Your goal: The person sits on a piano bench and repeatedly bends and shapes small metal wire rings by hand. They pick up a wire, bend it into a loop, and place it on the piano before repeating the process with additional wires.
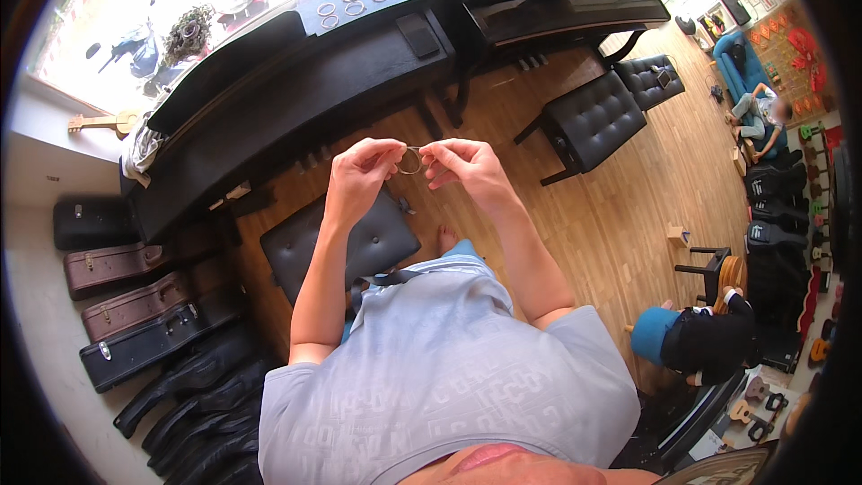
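Observation:
A thin, pale coiled guitar string (410, 173) is stretched upright between my two hands, above the wood floor and in front of a black piano. My left hand (364, 172) pinches the left side of the coil between thumb and fingertips. On the opposite side, my right hand (471, 171) grips it the same way, its lower fingers curled. Several similar coils (356, 8) lie apart in two loose rows on a blue-grey sheet (314, 11) on top of the piano.
A dark flat rectangular object (417, 37) rests on the piano. Below my left forearm stands a black padded bench (373, 233); another bench (593, 121) is to the right. Instrument cases (135, 341) line the left wall. Two people (714, 337) sit at the right.

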Motion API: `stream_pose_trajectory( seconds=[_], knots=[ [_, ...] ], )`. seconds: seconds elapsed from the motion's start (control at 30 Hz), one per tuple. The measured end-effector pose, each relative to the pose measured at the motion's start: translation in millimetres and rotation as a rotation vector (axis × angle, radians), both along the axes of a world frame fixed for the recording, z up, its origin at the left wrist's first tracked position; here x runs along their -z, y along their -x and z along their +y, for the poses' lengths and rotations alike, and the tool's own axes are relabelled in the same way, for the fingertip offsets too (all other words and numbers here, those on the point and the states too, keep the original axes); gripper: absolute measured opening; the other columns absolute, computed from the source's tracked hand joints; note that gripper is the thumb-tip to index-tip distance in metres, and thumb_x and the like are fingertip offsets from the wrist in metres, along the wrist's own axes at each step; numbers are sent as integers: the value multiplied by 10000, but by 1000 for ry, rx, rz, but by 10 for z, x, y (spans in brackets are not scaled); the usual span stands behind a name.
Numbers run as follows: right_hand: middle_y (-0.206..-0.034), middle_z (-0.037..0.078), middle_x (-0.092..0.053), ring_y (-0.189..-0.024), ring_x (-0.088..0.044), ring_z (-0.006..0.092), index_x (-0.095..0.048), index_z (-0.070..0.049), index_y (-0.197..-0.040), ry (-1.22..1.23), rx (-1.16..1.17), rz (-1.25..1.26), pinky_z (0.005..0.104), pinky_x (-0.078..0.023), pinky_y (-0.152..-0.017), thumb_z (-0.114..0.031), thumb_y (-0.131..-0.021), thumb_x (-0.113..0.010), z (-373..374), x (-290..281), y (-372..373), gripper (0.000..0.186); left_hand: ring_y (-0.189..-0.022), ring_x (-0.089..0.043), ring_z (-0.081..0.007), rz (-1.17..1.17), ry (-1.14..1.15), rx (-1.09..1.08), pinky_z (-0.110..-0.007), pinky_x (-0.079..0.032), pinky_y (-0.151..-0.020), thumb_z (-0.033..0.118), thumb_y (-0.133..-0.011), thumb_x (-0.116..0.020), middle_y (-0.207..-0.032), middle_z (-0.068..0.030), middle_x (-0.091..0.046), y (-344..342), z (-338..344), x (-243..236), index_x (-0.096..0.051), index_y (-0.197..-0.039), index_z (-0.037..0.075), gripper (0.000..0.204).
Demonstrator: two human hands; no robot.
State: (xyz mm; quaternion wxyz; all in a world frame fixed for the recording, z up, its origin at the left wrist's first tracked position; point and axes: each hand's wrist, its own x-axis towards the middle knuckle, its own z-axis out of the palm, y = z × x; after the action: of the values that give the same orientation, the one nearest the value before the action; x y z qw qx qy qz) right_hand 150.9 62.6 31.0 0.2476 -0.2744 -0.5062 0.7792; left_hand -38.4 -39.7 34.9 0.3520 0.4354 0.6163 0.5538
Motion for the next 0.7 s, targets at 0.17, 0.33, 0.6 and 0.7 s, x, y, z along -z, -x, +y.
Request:
stream_pose_trajectory(
  seconds=[0.17,0.33,0.6,0.7],
  knots=[
    [-1052,95,-699,-836,-678,136,-693,17,-1137,204,-80,195,283,-594,-705,-170,-974,-676,32,169,-48,249,-748,-648,-101,14,-64,37,-237,-528,-669,56,-919,-704,-871,-32,-701,-7,45,-40,-768,-1018,49,118],
    [-1063,103,-706,-818,-685,141,-693,5,-1107,434,-164,367,272,-592,-699,-149,-933,-729,16,383,-35,235,-726,-655,-110,143,-71,45,-237,-528,-654,43,-898,-715,-857,-41,-697,-105,47,-57,-774,-1017,63,135],
    [-987,110,-742,-836,-715,142,-709,17,-1118,-23,55,86,252,-599,-717,-86,-930,-713,-49,402,-56,214,-746,-670,-103,-10,31,57,-230,-541,-684,110,-928,-717,-847,-43,-717,-177,46,-3,-748,-1014,13,133],
    [-990,101,-743,-852,-716,141,-709,19,-1121,-85,124,82,251,-598,-709,-72,-930,-707,-65,423,-31,211,-743,-657,-88,-164,97,98,-231,-540,-682,145,-950,-703,-836,-43,-715,-176,87,67,-734,-1025,-2,168]
  ],
)
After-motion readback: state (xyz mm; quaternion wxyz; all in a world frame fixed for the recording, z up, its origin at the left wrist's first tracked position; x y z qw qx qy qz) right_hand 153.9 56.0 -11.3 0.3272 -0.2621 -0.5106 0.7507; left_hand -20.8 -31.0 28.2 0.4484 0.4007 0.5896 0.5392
